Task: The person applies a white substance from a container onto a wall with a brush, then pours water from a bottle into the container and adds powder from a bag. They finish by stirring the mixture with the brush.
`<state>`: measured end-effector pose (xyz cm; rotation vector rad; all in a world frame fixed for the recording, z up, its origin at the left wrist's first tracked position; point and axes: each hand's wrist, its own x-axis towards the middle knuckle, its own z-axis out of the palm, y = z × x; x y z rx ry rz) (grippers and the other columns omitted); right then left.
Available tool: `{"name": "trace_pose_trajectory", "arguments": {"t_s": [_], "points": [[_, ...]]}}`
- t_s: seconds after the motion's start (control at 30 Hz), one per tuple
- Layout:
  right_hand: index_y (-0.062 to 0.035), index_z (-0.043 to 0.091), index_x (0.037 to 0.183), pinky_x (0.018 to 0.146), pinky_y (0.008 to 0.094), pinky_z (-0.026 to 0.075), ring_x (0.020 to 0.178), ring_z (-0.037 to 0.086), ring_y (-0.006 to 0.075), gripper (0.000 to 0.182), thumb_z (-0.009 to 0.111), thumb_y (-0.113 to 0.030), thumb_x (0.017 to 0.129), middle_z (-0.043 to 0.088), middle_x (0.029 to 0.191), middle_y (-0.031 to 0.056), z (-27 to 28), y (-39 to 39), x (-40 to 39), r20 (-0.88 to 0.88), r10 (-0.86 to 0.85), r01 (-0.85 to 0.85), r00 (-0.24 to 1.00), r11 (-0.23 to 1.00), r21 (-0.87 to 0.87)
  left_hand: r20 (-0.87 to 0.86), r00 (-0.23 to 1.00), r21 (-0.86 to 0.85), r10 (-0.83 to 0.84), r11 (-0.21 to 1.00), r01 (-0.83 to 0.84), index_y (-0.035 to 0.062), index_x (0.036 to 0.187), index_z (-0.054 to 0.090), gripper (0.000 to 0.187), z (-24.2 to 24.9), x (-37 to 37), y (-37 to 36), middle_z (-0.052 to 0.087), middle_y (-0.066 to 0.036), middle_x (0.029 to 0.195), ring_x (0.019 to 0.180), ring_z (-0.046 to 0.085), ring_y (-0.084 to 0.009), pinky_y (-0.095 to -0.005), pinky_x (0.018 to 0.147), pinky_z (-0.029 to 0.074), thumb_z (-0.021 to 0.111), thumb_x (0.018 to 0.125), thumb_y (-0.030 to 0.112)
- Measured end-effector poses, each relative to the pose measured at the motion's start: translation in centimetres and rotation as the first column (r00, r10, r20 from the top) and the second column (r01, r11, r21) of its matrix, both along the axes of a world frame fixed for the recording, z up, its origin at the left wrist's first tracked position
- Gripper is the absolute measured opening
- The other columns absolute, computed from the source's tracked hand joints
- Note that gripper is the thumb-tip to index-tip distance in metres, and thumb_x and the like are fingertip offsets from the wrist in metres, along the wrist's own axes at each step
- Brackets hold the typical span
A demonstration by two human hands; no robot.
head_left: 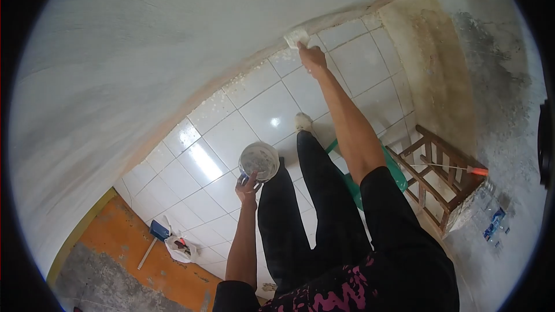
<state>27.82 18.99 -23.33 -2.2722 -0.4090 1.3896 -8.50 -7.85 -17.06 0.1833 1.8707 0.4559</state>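
My right hand [313,59] reaches far forward, its fingers closed round a wide, white-coated paintbrush [296,37]. The brush head is right at the foot of the pale grey wall [173,29], where it meets the white floor tiles [269,110]. In my left hand [247,188] is a round, clear plastic tub [259,160], gripped at its near side in front of my legs. Whitish residue coats the tub's inside. White specks are scattered over the tiles along the wall.
To the right stand a green plastic stool [396,167] and a wooden stool [445,167], with an orange-handled tool [477,171] across it. A clear bottle [494,223] is close by. At lower left are a blue dustpan [159,230] and a white plastic bag [180,249].
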Motion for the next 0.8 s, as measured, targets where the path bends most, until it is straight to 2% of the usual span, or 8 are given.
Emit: {"name": "trace_pose_trajectory", "arguments": {"t_s": [0.13, 0.2, 0.3, 0.43, 0.5, 0.6, 0.67, 0.8], "points": [[0.0064, 0.059, 0.094, 0.052, 0.0368, 0.047, 0.058, 0.060, 0.0213, 0.054, 0.056, -0.047, 0.092, 0.064, 0.077, 0.0123, 8.7, 2.1, -1.5, -0.007, 0.001, 0.000, 1.000, 0.990, 0.139, -0.005, 0.999, -0.009, 0.034, 0.999, -0.034, -0.0103, 0.129, 0.046, 0.076, 0.0, 0.2, -0.3, 0.063, -0.020, 0.105, 0.090, 0.067, -0.0266, -0.0375, 0.076, 0.061, 0.086, 0.072, 0.022], [-0.0063, 0.050, 0.069, 0.037, 0.0247, 0.029, 0.044, 0.039, 0.0069, 0.048, 0.058, -0.046, 0.095, 0.046, 0.058, -0.0010, 15.4, 0.4, -2.6, -0.081, -0.079, 0.096, 0.994, 0.969, 0.229, 0.015, 1.000, -0.043, -0.001, 0.999, 0.002, -0.0098, 0.129, 0.046, 0.076, -0.9, -0.2, -0.9, 0.064, -0.017, 0.105, 0.091, 0.066, -0.0259, -0.0374, 0.077, 0.061, 0.085, 0.073, 0.022], [-0.0081, 0.049, 0.068, 0.038, 0.0227, 0.028, 0.045, 0.037, 0.0053, 0.053, 0.059, -0.054, 0.093, 0.043, 0.057, -0.0031, 22.3, -1.2, -2.6, -0.016, 0.031, -0.022, 0.999, 0.924, 0.382, -0.007, 1.000, -0.032, 0.016, 0.999, -0.016, -0.0092, 0.130, 0.046, 0.076, 0.2, 0.7, -0.9, 0.063, -0.017, 0.105, 0.093, 0.066, -0.0259, -0.0379, 0.078, 0.060, 0.085, 0.073, 0.023], [-0.0101, 0.048, 0.065, 0.039, 0.0219, 0.029, 0.045, 0.037, 0.0051, 0.057, 0.061, -0.061, 0.089, 0.041, 0.056, -0.0039, 17.5, -1.3, -2.6, -0.014, 0.011, -0.001, 1.000, 0.852, 0.523, 0.024, 0.999, -0.065, -0.024, 0.998, 0.025, -0.0079, 0.132, 0.045, 0.076, -0.8, 1.1, -0.5, 0.062, -0.020, 0.112, 0.097, 0.065, -0.0272, -0.0388, 0.080, 0.060, 0.085, 0.074, 0.022], [-0.0110, 0.048, 0.063, 0.039, 0.0224, 0.031, 0.046, 0.038, 0.0053, 0.059, 0.062, -0.062, 0.087, 0.041, 0.055, -0.0043, 11.8, -0.8, -2.8, -0.226, 0.028, 0.094, 0.974, 0.853, 0.514, 0.040, 0.999, -0.061, -0.012, 0.998, 0.014, -0.0076, 0.132, 0.045, 0.077, -1.0, 2.1, 0.1, 0.061, -0.021, 0.115, 0.099, 0.065, -0.0277, -0.0390, 0.081, 0.060, 0.085, 0.074, 0.022], [-0.0101, 0.049, 0.066, 0.040, 0.0227, 0.031, 0.047, 0.040, 0.0057, 0.053, 0.063, -0.056, 0.089, 0.043, 0.056, -0.0043, 3.8, -2.3, -2.3, -0.161, 0.085, -0.036, 0.983, 0.957, 0.288, 0.060, 0.998, -0.009, -0.026, 1.000, 0.027, -0.0080, 0.132, 0.044, 0.076, 0.3, 3.2, 1.4, 0.060, -0.022, 0.118, 0.104, 0.063, -0.0282, -0.0382, 0.083, 0.060, 0.084, 0.074, 0.022], [-0.0087, 0.051, 0.072, 0.039, 0.0241, 0.030, 0.046, 0.039, 0.0069, 0.042, 0.063, -0.044, 0.092, 0.044, 0.058, -0.0033, -0.1, -3.1, -3.1, 0.003, 0.119, -0.119, 0.993, 0.991, -0.057, 0.068, 0.997, 0.008, -0.022, 1.000, 0.021, -0.0083, 0.133, 0.044, 0.077, 0.4, 3.7, 1.8, 0.060, -0.022, 0.117, 0.105, 0.063, -0.0285, -0.0377, 0.084, 0.060, 0.084, 0.074, 0.022], [-0.0081, 0.052, 0.077, 0.038, 0.0260, 0.029, 0.045, 0.037, 0.0081, 0.032, 0.062, -0.034, 0.093, 0.045, 0.059, -0.0018, 0.7, -2.8, -3.5, -0.275, 0.025, -0.019, 0.961, 1.000, 0.022, 0.097, 0.995, -0.006, -0.030, 1.000, 0.031, -0.0089, 0.133, 0.043, 0.078, 0.5, 3.8, 2.0, 0.058, -0.022, 0.121, 0.105, 0.063, -0.0285, -0.0373, 0.084, 0.061, 0.084, 0.074, 0.021]]}}
